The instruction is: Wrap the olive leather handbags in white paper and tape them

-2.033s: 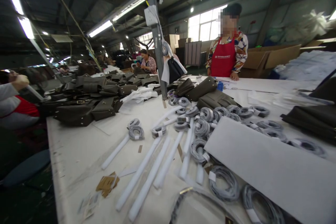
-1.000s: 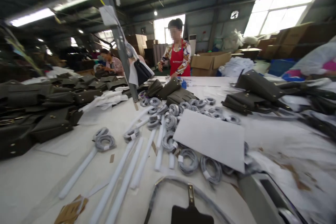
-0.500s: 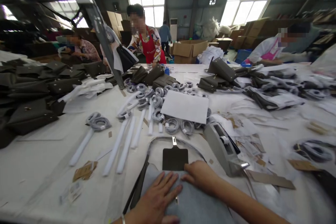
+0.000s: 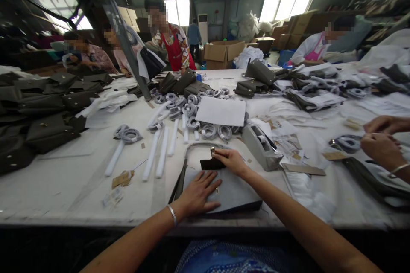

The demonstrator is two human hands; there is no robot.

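A dark handbag (image 4: 178, 185) lies in front of me with a light grey sheet (image 4: 240, 192) over its front. My left hand (image 4: 201, 192) rests flat on that sheet, fingers spread, beside a small metal fitting (image 4: 217, 189). At the bag's far edge my right hand (image 4: 233, 160) pinches the dark flap tab (image 4: 208, 164) near its metal clasp (image 4: 212, 151). The tab stands partly raised, and the fingers cover its right part. Behind it the wrapped handle (image 4: 195, 147) arches over the table.
A tape dispenser (image 4: 261, 147) stands right of the bag. Beyond are coiled wrapped straps (image 4: 209, 131), a white sheet (image 4: 221, 111) and white foam tubes (image 4: 162, 151). Dark bags (image 4: 54, 130) pile up at left. Another person's hands (image 4: 382, 147) work at far right.
My right hand has moved onto the flap tab and its clasp, tilting the tab up. My left hand stays flat on the sheet. Another person's hands have come into view at right.
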